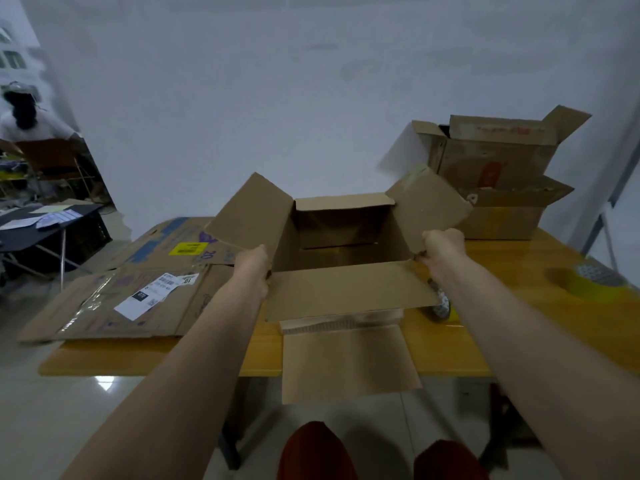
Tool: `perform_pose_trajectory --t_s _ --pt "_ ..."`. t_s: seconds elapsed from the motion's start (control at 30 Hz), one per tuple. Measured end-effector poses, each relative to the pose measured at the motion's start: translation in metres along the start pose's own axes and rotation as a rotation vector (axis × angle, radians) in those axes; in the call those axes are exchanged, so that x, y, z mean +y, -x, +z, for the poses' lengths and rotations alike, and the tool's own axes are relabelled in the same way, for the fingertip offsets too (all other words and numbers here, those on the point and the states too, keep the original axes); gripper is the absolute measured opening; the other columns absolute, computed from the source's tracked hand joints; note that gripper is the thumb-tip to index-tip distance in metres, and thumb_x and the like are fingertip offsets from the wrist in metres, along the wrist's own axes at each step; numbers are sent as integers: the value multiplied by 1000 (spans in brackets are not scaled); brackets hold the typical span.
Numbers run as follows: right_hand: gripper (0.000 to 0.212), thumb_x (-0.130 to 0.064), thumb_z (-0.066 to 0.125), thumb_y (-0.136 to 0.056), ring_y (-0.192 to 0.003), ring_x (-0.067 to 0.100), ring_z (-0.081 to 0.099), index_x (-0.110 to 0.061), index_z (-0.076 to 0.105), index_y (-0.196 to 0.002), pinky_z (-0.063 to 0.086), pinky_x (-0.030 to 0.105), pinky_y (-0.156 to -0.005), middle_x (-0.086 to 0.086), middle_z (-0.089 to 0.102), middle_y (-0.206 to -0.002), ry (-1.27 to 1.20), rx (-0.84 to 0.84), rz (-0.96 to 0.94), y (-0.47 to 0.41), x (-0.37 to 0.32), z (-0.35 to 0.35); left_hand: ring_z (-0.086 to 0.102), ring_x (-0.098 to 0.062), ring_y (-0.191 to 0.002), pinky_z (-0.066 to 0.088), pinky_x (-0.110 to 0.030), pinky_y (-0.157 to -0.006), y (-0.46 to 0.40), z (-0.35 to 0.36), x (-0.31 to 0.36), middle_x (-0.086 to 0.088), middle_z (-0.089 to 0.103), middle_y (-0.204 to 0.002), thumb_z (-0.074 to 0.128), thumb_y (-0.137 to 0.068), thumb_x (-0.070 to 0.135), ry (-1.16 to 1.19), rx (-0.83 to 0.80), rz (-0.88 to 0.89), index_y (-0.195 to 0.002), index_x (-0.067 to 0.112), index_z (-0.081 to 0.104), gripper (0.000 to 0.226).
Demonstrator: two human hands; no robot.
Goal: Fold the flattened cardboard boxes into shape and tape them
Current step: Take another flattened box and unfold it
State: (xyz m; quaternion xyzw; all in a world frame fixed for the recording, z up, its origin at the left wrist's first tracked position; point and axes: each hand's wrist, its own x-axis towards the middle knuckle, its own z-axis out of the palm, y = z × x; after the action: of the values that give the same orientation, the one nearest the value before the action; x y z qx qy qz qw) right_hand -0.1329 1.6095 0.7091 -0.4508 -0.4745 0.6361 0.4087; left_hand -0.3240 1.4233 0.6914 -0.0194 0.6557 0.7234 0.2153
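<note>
An opened cardboard box was seen standing upright on the yellow table, at the centre of the view, with its four top flaps spread outward. The left hand was placed at the box's 9 o'clock corner, its fingers curled over the edge where the left flap met the near flap; the right hand was set at the 3 o'clock corner, gripping the lower edge of the right flap in the same manner (the fingertips themselves were hidden behind cardboard). The near flap was folded toward the person, at 6 o'clock, and below it a further cardboard panel hung over the table's front edge. A stack of flattened boxes, bearing white shipping labels and a yellow sticker, was laid at 9 o'clock of the box, touching or nearly touching it. At 2 o'clock, against the wall, two assembled boxes were stacked one on the other, their flaps loose. A roll of tape was partly seen just beside the box under the right forearm, and a second yellowish roll lay well apart at 3 o'clock. Another person was blurred at the far 10 o'clock.
</note>
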Motion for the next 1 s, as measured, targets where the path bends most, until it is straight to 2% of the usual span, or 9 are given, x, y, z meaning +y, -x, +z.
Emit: perform_pose_trajectory --t_s 0.07,0.2,0.37,0.53,0.63,0.73,0.83,0.9,1.0 --pt "38 3 42 -95 -107 32 55 -3 38 -133 54 40 -84 17 50 -127 76 17 -38 -4 -4 -5 50 -22 -88 40 -35 -73 -3 0 2 -8 53 -87 46 -99 16 -15 2 0 -83 13 49 16" --pt "38 1 45 -94 -104 34 57 -1 42 -132 54 34 -63 20 52 -127 160 50 -71 -4 -5 -11 53 -22 -79 42 -33 -68 -6 -4 -1 -9 55 -86 45 -98 15 -17 7 0 -83 13 50 16" --pt "35 2 43 -95 -100 30 57 -3 43 -130 51 27 -59 15 53 -117 96 23 -44 4 18 -18 55 -17 -64 46 -31 -57 -4 -10 -24 -5 60 -79 43 -103 24 113 -57 -93 -97 10 55 19" --pt "35 -2 49 -95 -97 27 59 -6 43 -130 55 31 -71 13 54 -118 19 13 -34 7 18 -19 62 -18 -69 49 -33 -53 5 -10 -22 -5 65 -85 50 -100 29 180 -51 -135 -96 11 57 20" --pt "52 -6 61 -89 -109 28 56 -8 36 -135 52 38 -91 14 50 -131 6 113 -51 10 26 -20 67 -22 -86 53 -34 -60 3 -14 -28 -7 68 -105 63 -91 36 208 28 -94 -117 10 58 36" --pt "103 -18 78 -77 -140 29 28 -18 8 -151 30 44 -114 10 23 -154 196 300 -218 13 30 -28 48 -28 -128 43 -42 -103 4 -24 -33 -10 46 -143 75 -80 39 16 332 100 -145 8 34 83" --pt "109 -25 78 -75 -147 27 3 -19 1 -152 10 44 -119 9 5 -160 772 406 -581 17 28 -35 13 -24 -148 19 -41 -120 18 -37 -30 -7 14 -160 78 -80 31 -354 460 485 -154 10 11 102" --pt "89 -19 69 -84 -147 25 2 -18 12 -152 5 41 -119 7 8 -160 1112 311 -771 18 26 -36 23 -21 -144 25 -42 -118 18 -44 -32 -5 27 -156 74 -84 25 -609 374 777 -153 14 17 90" --pt "62 -4 46 -95 -140 25 29 -24 24 -149 31 43 -113 4 34 -151 1169 -17 -758 19 29 -29 52 -19 -121 44 -42 -100 12 -49 -38 1 59 -130 57 -94 9 -815 -35 988 -150 22 28 64"
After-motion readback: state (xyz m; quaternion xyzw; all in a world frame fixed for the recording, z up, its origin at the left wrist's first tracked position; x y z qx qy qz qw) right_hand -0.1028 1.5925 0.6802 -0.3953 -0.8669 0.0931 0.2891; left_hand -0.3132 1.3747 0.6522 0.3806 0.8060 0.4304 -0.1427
